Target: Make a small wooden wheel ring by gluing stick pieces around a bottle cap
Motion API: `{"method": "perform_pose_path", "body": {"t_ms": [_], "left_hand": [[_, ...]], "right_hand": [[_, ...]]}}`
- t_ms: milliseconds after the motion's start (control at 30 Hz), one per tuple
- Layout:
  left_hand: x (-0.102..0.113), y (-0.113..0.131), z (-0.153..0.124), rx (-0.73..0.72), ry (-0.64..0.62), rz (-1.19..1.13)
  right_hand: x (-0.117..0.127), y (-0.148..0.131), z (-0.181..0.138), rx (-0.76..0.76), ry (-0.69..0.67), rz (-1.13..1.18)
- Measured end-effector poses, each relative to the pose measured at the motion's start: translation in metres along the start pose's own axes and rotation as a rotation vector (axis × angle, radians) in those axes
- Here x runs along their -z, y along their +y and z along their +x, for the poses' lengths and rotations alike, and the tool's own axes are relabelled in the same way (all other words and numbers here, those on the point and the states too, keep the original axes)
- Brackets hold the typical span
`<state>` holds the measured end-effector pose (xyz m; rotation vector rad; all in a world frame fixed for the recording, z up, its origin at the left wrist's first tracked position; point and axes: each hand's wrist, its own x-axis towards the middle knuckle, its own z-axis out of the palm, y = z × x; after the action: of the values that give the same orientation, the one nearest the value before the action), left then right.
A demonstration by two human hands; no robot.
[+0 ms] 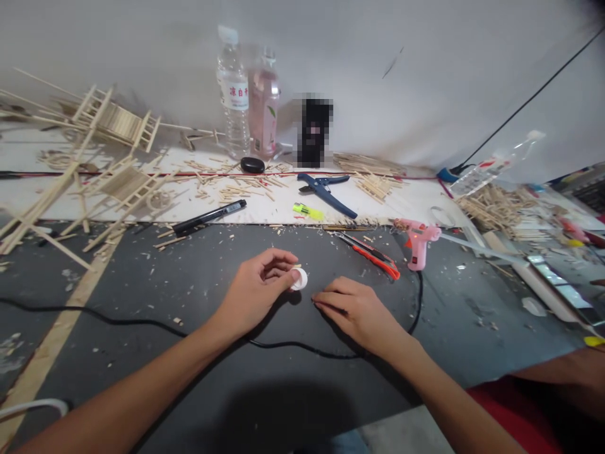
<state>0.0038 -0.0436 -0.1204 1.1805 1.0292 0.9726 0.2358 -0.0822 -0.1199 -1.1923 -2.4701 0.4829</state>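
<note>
My left hand rests on the dark table with its fingers curled round a small white round cap-like piece, pinched between thumb and fingertips. A tiny wooden stick bit shows at its top. My right hand lies palm down just to the right, fingers pressed together and pointing left, their tips a short way from the white piece. Whether anything sits under those fingertips is hidden. A black cable runs under both wrists.
A pink glue gun, an orange utility knife, blue cutters, a black marker and a yellow-green lighter lie beyond my hands. Two bottles stand at the wall. Stick-built frames and loose sticks fill the left and right.
</note>
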Motion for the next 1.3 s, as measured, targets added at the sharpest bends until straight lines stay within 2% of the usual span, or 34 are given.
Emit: {"method": "perform_pose_path", "body": {"t_ms": [200,433,533,667,833,967,1300], "left_hand": [[-0.001,0.001,0.000,0.009,0.022,-0.012],[0.002,-0.002,-0.002,0.001,0.041,-0.009],[0.002,-0.001,-0.002,-0.005,0.048,-0.005],[0.000,0.002,-0.003,-0.024,0.078,0.019],[-0.002,0.003,-0.009,-0.144,0.149,0.211],[-0.002,0.001,-0.015,-0.320,0.195,0.425],[0.000,0.001,-0.018,-0.467,0.107,0.432]], "right_hand": [[0.019,0.007,0.021,0.050,-0.083,0.018],[0.041,0.014,0.044,-0.054,-0.033,0.280],[0.037,0.010,0.045,-0.056,0.068,0.479],[0.019,0.002,0.041,-0.097,0.227,0.882],[0.003,-0.006,0.037,-0.268,0.386,0.969],[0.002,-0.009,0.035,-0.321,0.408,1.000],[0.001,-0.015,0.033,-0.469,0.377,1.198]]}}
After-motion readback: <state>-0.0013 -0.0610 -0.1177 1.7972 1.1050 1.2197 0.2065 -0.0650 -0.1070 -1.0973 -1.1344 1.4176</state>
